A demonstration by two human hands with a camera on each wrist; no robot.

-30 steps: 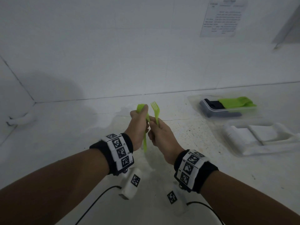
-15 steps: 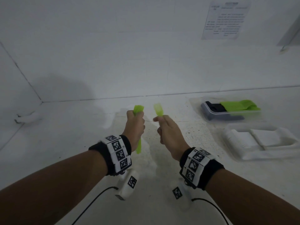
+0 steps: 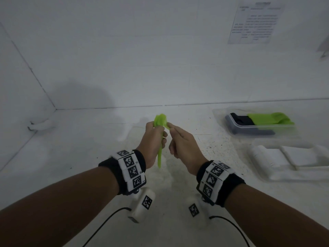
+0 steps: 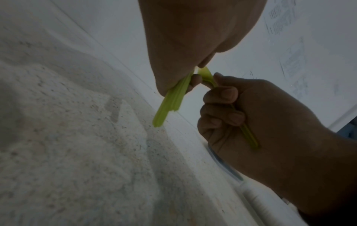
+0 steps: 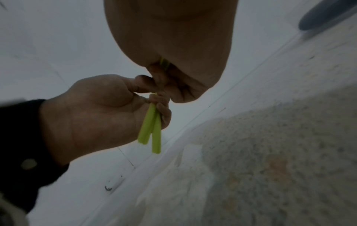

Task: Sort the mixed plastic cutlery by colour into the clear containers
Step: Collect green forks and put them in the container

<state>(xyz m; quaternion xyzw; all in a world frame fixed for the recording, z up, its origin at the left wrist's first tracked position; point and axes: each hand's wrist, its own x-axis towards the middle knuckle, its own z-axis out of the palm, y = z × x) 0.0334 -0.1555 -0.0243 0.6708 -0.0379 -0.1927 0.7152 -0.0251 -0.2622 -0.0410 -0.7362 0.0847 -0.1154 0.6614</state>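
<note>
My left hand (image 3: 156, 134) grips two lime-green cutlery pieces (image 3: 159, 157) upright above the white table, their handles hanging below my fist. The same handles (image 5: 151, 130) show in the right wrist view. My right hand (image 3: 175, 132) grips a green fork (image 4: 249, 136) by its handle. Its head (image 3: 167, 126) touches the green heads in my left hand. At the right, a clear container (image 3: 220, 111) holds black cutlery (image 3: 242, 120) and green cutlery (image 3: 270, 118).
A second clear container (image 3: 263, 177) with white pieces (image 3: 284, 157) lies in front of the first, at the right. A pale white object (image 3: 41, 124) sits by the left wall. A printed sheet (image 3: 254, 24) hangs on the back wall. Cables trail under my wrists.
Half a second ago my hands were apart, each holding green cutlery. They have come together, and the right hand's fork now meets the left hand's pieces.
</note>
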